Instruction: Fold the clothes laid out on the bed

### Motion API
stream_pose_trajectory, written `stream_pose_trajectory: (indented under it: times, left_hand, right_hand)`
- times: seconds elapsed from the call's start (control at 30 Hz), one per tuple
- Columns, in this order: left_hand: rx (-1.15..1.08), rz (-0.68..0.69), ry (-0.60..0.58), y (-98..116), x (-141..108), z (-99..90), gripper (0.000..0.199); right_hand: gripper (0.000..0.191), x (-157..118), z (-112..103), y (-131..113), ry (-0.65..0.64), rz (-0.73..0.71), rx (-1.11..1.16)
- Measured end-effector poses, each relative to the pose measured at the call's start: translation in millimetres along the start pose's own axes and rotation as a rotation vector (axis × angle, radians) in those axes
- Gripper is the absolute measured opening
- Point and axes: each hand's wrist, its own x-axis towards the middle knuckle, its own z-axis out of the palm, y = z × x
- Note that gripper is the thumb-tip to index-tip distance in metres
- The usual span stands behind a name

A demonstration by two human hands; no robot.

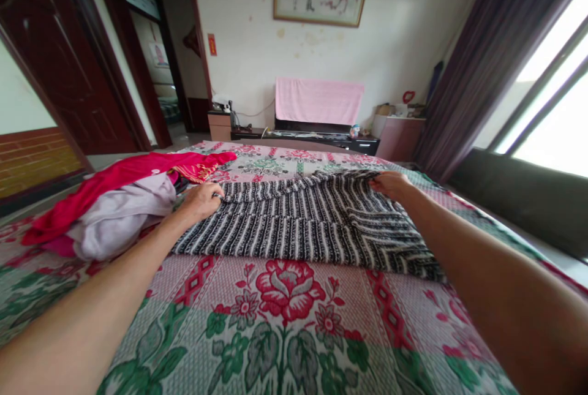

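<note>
A black and white striped knit sweater [285, 226] lies spread across a flowered cloth [289, 315], partly folded over itself. My left hand [202, 200] is closed on its far left edge, thumb and fingers pinching the fabric. At the far right edge, my right hand [390, 185] grips the same sweater, its fingertips partly hidden by the knit. Between the two hands the far edge is raised and bunched into a loose fold. On the right side, a section with stripes running another way lies on top.
Left of the sweater is a heap of clothes, with a red garment [114, 184] over a pale grey one [124, 217]. Beyond the cloth stands a low black cabinet [367, 146] below a pink towel [319, 101]. A dark sofa [519, 199] stands at right, by a curtain [473, 58].
</note>
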Motion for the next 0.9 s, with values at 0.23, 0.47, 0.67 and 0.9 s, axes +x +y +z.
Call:
stream_pose_trajectory:
  times: [0.23,0.47,0.67,0.9]
  left_hand:
    - [0.045,-0.122,-0.054,-6.6,1.0,-2.4,0.028]
    - [0.049,-0.111,-0.131,-12.9,1.3,1.2,0.028]
    - [0.075,-0.045,-0.113,-15.1,1.1,0.4,0.028]
    - [0.119,-0.042,-0.144,-10.9,1.4,-3.2,0.032]
  right_hand:
    - [0.006,-37.0,-66.5,16.6,-0.096,-0.031,-0.246]
    - [0.024,-38.9,-46.9,-0.4,0.078,-0.205,-0.631]
    - [0.039,-32.4,13.1,-19.8,0.031,-0.241,-0.798]
    - [0.026,-23.6,38.5,-9.3,0.075,0.043,-0.575]
